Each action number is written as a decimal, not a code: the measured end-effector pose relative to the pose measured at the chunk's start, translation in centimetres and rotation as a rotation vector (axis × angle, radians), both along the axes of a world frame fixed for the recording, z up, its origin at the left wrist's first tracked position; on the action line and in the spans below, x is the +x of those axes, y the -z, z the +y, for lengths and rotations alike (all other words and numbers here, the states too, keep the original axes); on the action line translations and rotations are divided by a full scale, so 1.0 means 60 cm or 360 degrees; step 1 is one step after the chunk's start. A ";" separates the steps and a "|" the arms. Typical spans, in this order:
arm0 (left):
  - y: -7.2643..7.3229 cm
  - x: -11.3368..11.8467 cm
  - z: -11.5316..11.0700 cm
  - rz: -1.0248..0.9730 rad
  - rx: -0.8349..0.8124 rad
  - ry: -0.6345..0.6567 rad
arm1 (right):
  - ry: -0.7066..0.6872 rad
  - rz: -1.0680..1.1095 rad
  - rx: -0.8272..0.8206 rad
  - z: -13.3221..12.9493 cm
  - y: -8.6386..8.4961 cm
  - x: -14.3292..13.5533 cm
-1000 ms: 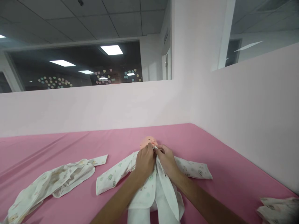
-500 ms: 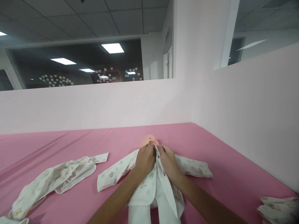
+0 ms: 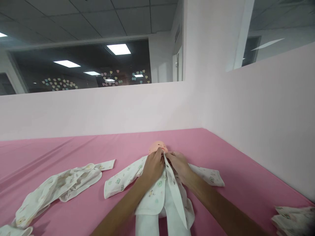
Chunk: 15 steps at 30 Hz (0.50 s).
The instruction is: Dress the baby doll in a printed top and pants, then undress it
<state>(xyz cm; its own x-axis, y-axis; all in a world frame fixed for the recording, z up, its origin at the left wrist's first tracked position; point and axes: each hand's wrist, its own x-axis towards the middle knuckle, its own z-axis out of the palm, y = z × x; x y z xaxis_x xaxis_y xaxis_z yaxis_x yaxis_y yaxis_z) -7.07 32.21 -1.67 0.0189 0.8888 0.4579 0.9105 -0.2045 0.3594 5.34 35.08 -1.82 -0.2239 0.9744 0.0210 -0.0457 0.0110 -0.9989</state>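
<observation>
A baby doll lies on its back, wearing a white printed baby jacket with its sleeves spread to both sides. White trousers cover its legs. My left hand is closed on the jacket's edge at the collar, just below the doll's chin. Beside it, my right hand pinches the other front edge near the neck. Dark snaps show along that edge, and the front hangs open lower down. My fingertips hide the exact spot where the two edges meet.
A pink sheet covers the surface under the doll. To the left lies a crumpled printed baby garment. Another folded printed cloth sits at the lower right. White walls with windows stand behind and to the right.
My right hand has turned slightly, its wrist shifting a little to the right. Both hands stay at the collar, and the jacket has barely moved.
</observation>
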 end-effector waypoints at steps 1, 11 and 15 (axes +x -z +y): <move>-0.002 -0.001 -0.002 -0.0041 -0.0009 0.0011 | -0.0025 -0.0025 0.0013 0.001 -0.002 0.002; -0.024 -0.013 -0.021 -0.0406 -0.0186 0.0421 | -0.0258 -0.0253 0.0130 0.022 0.006 0.013; -0.021 -0.016 -0.020 -0.0415 -0.0207 0.0431 | -0.0325 -0.0419 0.0334 0.021 0.000 0.019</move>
